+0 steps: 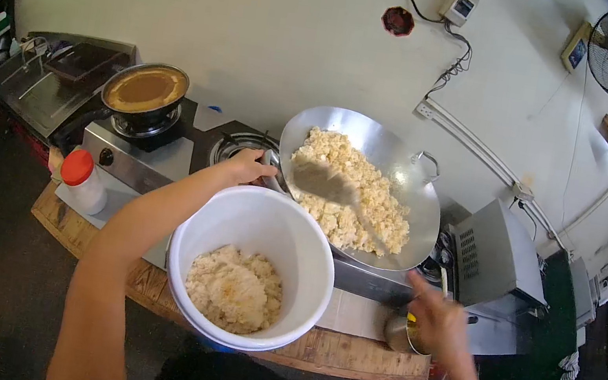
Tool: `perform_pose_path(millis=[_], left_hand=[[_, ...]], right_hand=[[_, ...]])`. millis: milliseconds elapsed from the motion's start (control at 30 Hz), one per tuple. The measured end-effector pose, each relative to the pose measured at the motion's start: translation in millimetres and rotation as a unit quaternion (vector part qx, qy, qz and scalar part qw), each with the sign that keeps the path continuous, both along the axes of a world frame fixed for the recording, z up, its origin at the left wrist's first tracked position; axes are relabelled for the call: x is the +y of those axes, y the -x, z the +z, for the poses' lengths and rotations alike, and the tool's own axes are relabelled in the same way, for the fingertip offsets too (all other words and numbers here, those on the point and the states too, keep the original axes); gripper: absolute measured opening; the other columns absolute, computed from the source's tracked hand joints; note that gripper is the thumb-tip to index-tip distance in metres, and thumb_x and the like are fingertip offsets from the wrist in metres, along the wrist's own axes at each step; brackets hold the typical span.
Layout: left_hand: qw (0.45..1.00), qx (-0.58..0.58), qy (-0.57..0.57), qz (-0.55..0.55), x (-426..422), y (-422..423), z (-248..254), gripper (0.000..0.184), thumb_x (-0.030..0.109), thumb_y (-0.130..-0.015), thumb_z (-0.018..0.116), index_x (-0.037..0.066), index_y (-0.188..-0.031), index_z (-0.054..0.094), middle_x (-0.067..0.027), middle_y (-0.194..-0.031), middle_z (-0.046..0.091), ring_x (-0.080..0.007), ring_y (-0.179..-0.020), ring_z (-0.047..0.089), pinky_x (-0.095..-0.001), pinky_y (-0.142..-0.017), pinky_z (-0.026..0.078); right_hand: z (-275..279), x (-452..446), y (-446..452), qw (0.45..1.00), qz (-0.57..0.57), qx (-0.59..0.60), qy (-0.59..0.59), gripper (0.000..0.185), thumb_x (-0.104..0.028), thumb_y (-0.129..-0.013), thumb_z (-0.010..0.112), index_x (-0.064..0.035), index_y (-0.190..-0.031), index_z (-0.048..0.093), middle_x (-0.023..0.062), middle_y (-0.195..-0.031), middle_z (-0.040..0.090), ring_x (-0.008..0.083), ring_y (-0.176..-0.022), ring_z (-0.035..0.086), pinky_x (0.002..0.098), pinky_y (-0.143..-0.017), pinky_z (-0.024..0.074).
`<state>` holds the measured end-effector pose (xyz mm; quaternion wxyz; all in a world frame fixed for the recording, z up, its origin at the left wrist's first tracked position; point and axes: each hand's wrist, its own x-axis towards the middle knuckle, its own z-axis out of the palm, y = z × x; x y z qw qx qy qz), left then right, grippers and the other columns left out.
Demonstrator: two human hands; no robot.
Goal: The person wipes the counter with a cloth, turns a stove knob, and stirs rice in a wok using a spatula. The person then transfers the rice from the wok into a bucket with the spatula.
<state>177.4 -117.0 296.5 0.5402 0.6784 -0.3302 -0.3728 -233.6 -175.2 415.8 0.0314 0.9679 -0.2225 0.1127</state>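
Observation:
My left hand (pixel 248 168) is closed around the near handle of a large metal wok (pixel 412 159), which looks tilted toward me. Pale, crumbly food resembling fried rice (pixel 368 184) covers much of its inside. In my right hand (pixel 439 319), fingers closed, is a wok spatula (pixel 325 183); its blurred blade is over the food, near the wok's left side. Just in front of the wok stands a white bucket (pixel 187 251), under my left forearm's side. More of the pale food (pixel 236 291) lies at its bottom, with a yellowish patch on top.
A pan of brown liquid (pixel 146 89) sits on the left burner. A red-lidded jar (pixel 85 183) stands on the counter near my left arm. By my right hand is a metal pot (pixel 402 333). A grey metal panel (pixel 501 253) rises beyond the wok. The wooden edge (pixel 365 359) runs along the front.

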Motion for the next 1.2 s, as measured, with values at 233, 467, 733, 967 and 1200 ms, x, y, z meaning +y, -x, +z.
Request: perform_pose_path(millis=[233,467,733,967,1200], left_hand=[[1.000,0.009,-0.004,0.006,-1,-3,-4,0.029,0.014,-0.075,0.063,-0.001,-0.097,0.053,-0.0102,-0.081,0.059,-0.0166,-0.057,0.057,-0.0303,-0.052,0.047],[0.999,-0.029,-0.019,0.005,-8,-12,-17,0.035,0.014,-0.075,0.061,-0.005,-0.103,0.051,-0.0126,-0.084,0.060,-0.0172,-0.062,0.060,-0.0296,-0.056,0.048],[0.998,0.014,-0.058,-0.001,-6,3,10,0.041,0.011,-0.075,0.061,0.002,-0.112,0.047,-0.0097,-0.086,0.059,-0.0160,-0.062,0.059,-0.0291,-0.056,0.047],[0.997,0.002,-0.071,-0.032,-7,-9,-5,0.037,0.014,-0.076,0.062,0.008,-0.110,0.050,-0.0074,-0.084,0.060,-0.0137,-0.061,0.058,-0.0278,-0.052,0.044],[0.997,-0.005,-0.074,-0.013,-4,-5,-2,0.027,0.017,-0.076,0.061,0.008,-0.101,0.055,-0.0054,-0.077,0.060,-0.0125,-0.057,0.056,-0.0250,-0.049,0.043]], right_hand=[[41,-122,-31,0.960,-0.182,0.190,0.101,0.028,-0.018,-0.077,0.049,-0.0135,-0.104,0.056,0.0198,-0.082,0.059,0.0371,-0.077,0.057,0.0443,-0.069,0.0461],[10,-231,-27,0.878,-0.199,0.427,0.081,0.015,-0.016,-0.073,0.052,-0.0045,-0.079,0.060,0.0151,-0.088,0.061,0.0288,-0.088,0.059,0.0414,-0.074,0.0470],[-63,-200,-15,0.886,-0.241,0.182,-0.351,0.027,-0.022,-0.084,0.044,-0.0027,-0.095,0.058,0.0077,-0.051,0.051,0.0152,-0.037,0.048,0.0284,-0.035,0.0431],[-109,-198,8,0.868,-0.250,0.050,-0.426,0.037,-0.027,-0.087,0.043,-0.0075,-0.118,0.048,0.0041,-0.054,0.049,0.0117,-0.039,0.046,0.0253,-0.033,0.0385],[-115,-170,31,0.815,-0.175,-0.095,-0.544,0.039,-0.027,-0.087,0.046,-0.0121,-0.123,0.043,-0.0005,-0.056,0.043,0.0087,-0.044,0.044,0.0220,-0.037,0.0359]])
